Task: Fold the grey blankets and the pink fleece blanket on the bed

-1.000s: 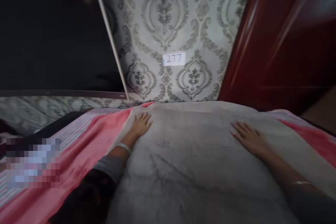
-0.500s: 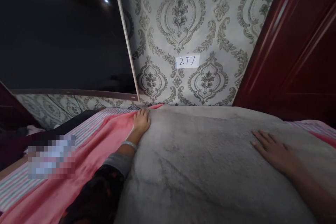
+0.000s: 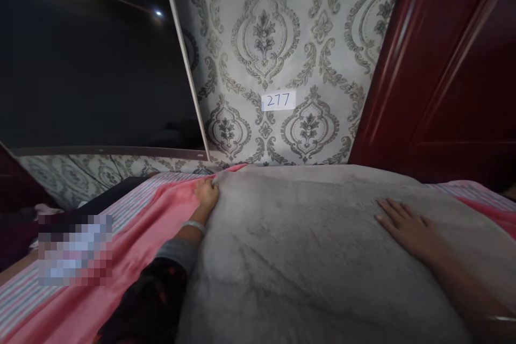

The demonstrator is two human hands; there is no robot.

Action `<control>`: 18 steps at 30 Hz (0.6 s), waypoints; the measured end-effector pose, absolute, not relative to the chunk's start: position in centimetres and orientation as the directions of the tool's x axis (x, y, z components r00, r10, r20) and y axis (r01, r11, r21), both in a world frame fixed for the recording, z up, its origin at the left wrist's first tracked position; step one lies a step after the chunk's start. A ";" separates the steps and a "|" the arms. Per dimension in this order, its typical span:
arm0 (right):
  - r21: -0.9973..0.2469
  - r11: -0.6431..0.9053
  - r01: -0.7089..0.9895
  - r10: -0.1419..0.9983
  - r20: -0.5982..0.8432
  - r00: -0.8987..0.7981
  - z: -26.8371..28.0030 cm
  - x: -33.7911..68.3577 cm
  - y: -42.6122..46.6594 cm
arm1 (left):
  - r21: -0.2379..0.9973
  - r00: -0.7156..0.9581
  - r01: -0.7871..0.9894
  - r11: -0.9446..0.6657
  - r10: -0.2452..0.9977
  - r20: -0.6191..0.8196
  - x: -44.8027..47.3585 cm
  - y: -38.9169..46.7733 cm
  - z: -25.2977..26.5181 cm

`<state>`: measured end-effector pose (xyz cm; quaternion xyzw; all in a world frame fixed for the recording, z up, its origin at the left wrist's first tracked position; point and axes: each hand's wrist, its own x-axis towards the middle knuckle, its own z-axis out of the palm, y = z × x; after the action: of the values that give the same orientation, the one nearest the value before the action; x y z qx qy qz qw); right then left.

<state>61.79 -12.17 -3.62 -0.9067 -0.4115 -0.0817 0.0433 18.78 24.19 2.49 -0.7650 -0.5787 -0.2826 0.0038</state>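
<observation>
Beneath patterned wallpaper (image 3: 278, 67), the grey blanket (image 3: 306, 236) overlies pink cloth (image 3: 165, 217), left hand (image 3: 207, 192) curled at its edge, grip unclear, right hand (image 3: 409, 226) spread flat, seemingly for straightening that next needs firm, even tension.

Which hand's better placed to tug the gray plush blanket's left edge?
Left, most likely. The left hand is curled at that edge, where the gray plush blanket meets the pink blanket. The right hand lies spread flat, well across the gray plush blanket.
</observation>
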 end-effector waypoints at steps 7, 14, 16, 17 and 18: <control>-0.012 -0.662 0.750 0.737 0.175 0.653 -3.6 61.9 -12.2 | 0.346 0.488 0.709 -0.614 0.782 0.388 18.1 21.3 4.1; -0.020 -0.664 0.747 0.734 0.174 0.657 -3.8 62.1 -12.1 | 0.603 0.840 0.394 -0.693 0.539 0.070 15.7 19.1 4.9; -0.019 -0.665 0.747 0.734 0.173 0.657 -3.8 62.1 -12.2 | 0.529 0.593 0.624 -0.575 0.789 0.159 16.1 20.1 5.2; -0.022 -0.660 0.751 0.738 0.171 0.653 -3.8 62.2 -12.2 | 0.490 0.458 0.717 -0.496 0.865 0.205 16.5 20.9 5.3; -0.029 -0.655 0.755 0.741 0.171 0.649 -3.8 62.2 -12.2 | 0.459 0.357 0.781 -0.424 0.905 0.230 16.9 21.7 5.3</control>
<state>62.19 -12.17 -3.76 -0.9068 -0.4126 -0.0719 0.0489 16.86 21.71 5.34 -0.8123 -0.5189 -0.2289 -0.1364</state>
